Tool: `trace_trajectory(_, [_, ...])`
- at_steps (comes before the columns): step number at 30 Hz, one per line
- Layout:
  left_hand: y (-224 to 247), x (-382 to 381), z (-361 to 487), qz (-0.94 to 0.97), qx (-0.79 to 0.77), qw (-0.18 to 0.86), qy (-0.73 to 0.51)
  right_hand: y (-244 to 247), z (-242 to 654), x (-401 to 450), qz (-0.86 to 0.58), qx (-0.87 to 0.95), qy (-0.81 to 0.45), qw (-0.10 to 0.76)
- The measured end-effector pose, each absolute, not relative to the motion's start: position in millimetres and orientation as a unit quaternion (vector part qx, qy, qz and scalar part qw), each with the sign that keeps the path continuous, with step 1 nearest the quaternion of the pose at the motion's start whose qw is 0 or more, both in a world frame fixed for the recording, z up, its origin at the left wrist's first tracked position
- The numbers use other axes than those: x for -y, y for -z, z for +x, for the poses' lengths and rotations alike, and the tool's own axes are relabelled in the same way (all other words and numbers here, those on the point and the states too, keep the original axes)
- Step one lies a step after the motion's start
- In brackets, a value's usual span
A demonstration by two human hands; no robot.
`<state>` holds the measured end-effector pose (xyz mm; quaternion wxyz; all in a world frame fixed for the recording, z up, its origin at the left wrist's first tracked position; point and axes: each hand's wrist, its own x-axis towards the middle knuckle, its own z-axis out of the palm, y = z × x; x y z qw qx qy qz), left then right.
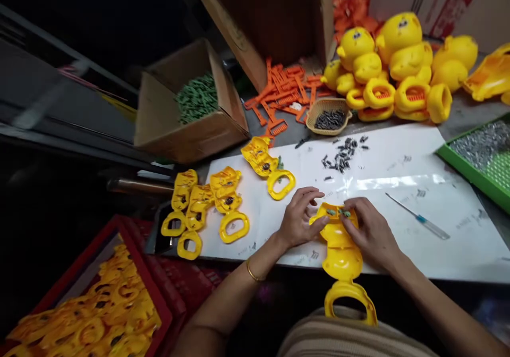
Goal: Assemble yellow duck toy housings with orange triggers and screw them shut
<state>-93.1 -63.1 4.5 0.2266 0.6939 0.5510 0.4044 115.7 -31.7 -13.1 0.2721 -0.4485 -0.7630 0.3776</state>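
A yellow plastic toy shell half (338, 237), hollow side up, lies at the table's front edge, its ring handle (350, 296) hanging over toward my lap. Two small green pieces sit in its top end; one is the left green piece (330, 213). My left hand (298, 220) is at the shell's upper left, fingers apart and curved, the thumb against its edge. My right hand (368, 228) grips the upper right corner, thumb and fingertips close to the second green piece. Whether the fingertips also pinch that piece, I cannot tell.
Several similar shell halves (229, 203) lie left. A screwdriver (418, 218) rests right, near a green tray (478, 173). Behind are loose dark parts (341, 155), a small basket (327, 118), orange pieces (292, 88), yellow duck toys (400, 41) and a carton (223, 134). A red crate (149, 282) stands lower left.
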Motion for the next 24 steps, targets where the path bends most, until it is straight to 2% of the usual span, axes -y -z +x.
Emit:
trace_trajectory(5, [-38, -48, -155, 0.554, -0.776, 0.114, -0.281, 21, 120, 22, -0.442, 0.756, -0.405, 0.265])
trace_trajectory(8, [-43, -124, -192, 0.512, -0.821, 0.096, -0.233, 20, 123, 18, -0.466, 0.753, -0.387, 0.257])
trace_trajectory(11, [-33, -167, -213, 0.465, -0.860, 0.110, -0.180, 14, 130, 17, -0.465, 0.761, -0.384, 0.239])
trace_trajectory(17, [-12, -165, -219, 0.443, -0.875, 0.117, -0.154, 1, 151, 20, -0.456, 0.771, -0.351, 0.272])
trace_trajectory(24, [-36, -146, -222, 0.464, -0.839, 0.099, -0.267, -6, 153, 24, -0.458, 0.759, -0.338, 0.314])
